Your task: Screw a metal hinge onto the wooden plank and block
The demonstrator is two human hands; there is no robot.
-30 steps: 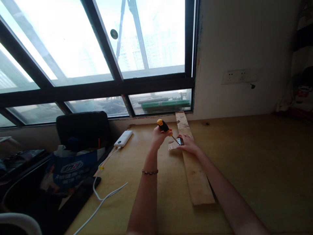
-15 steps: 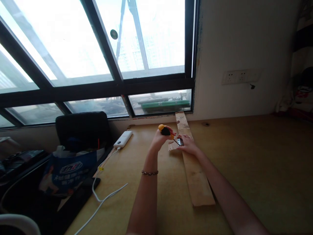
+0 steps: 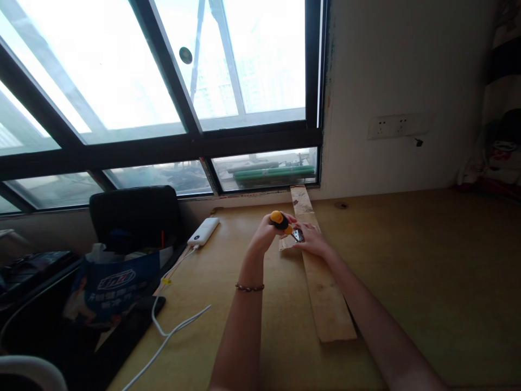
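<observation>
My left hand [image 3: 266,232] is closed round a screwdriver [image 3: 280,221] with a yellow and black handle. Its shaft slants down to the right, the tip at a small silver metal hinge [image 3: 298,235] with holes. My right hand [image 3: 312,239] presses the hinge from the right, fingers bent over its edge and partly covering it. Under the hinge lies a long wooden plank [image 3: 329,296], running from the window side toward me. A short wood piece [image 3: 286,243] juts out at the plank's left edge, below my left hand.
A white power bank [image 3: 204,232] with a white cable [image 3: 179,327] lies on the table [image 3: 407,271] at the left. Beyond that edge are a black chair [image 3: 134,217] and a blue bag [image 3: 118,282]. Window and wall bound the far side.
The screwdriver's handle has tilted and shifted slightly right and down, with my left hand turning along with it. My right hand stays on the hinge; the view has shifted slightly.
</observation>
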